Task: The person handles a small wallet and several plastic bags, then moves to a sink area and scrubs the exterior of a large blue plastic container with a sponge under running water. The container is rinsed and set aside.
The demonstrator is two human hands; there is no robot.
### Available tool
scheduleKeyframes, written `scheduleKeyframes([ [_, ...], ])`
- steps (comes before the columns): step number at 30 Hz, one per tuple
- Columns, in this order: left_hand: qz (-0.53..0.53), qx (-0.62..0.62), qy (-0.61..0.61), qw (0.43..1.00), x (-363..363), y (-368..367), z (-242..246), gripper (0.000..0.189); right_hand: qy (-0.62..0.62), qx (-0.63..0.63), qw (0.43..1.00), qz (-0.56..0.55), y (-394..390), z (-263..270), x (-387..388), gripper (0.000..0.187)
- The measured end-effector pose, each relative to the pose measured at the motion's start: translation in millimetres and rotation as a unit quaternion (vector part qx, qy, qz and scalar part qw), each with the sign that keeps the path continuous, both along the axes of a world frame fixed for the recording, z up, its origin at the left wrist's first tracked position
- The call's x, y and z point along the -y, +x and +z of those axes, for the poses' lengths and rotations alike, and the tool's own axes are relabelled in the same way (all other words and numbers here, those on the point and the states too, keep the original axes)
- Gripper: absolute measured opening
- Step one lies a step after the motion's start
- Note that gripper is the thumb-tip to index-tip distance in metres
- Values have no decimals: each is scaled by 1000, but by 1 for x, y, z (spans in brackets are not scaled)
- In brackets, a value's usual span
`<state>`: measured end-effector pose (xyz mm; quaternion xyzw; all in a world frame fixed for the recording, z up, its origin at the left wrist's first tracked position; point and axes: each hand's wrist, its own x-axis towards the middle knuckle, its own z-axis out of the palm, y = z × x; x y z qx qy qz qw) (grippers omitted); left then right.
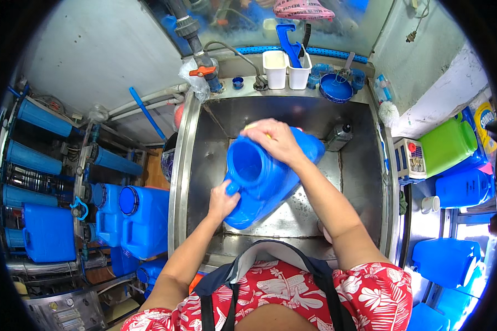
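A large blue plastic jug [269,178] lies tilted inside a stainless steel sink [314,207], its wide uncapped mouth turned up towards me. My left hand [223,200] is closed around the jug's handle, beside the mouth. On the far side of the neck, my right hand [273,138] presses a yellow scrubbing pad [252,125] against the outside of the jug. Most of that pad is hidden under the fingers. A dark-capped bottle [340,136] stands in the sink's far right corner.
Behind the sink are white containers [274,70], a blue lid [336,87] and a pipe valve with an orange handle [202,71]. Capped blue jugs [145,223] stand left. To the right are a green jug [447,140], a coin tray [412,157] and a mug [430,204].
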<state>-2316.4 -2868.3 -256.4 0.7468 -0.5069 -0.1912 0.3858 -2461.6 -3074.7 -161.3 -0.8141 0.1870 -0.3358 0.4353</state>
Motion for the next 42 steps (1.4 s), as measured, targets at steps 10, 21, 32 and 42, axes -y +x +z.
scheduleKeyframes([
  [10,38,-76,131,988,-61,21,-30,18,-80,-11,997,10,-16,-31,-96,41],
  [21,23,-105,128,986,-74,26,-34,23,80,-132,955,-253,-84,-140,-19,28],
  [32,20,-119,145,982,-69,11,-8,20,372,35,838,-397,-135,-242,55,28],
  [42,92,-414,148,893,86,-59,42,7,-12,43,960,-278,-22,-96,-74,49],
])
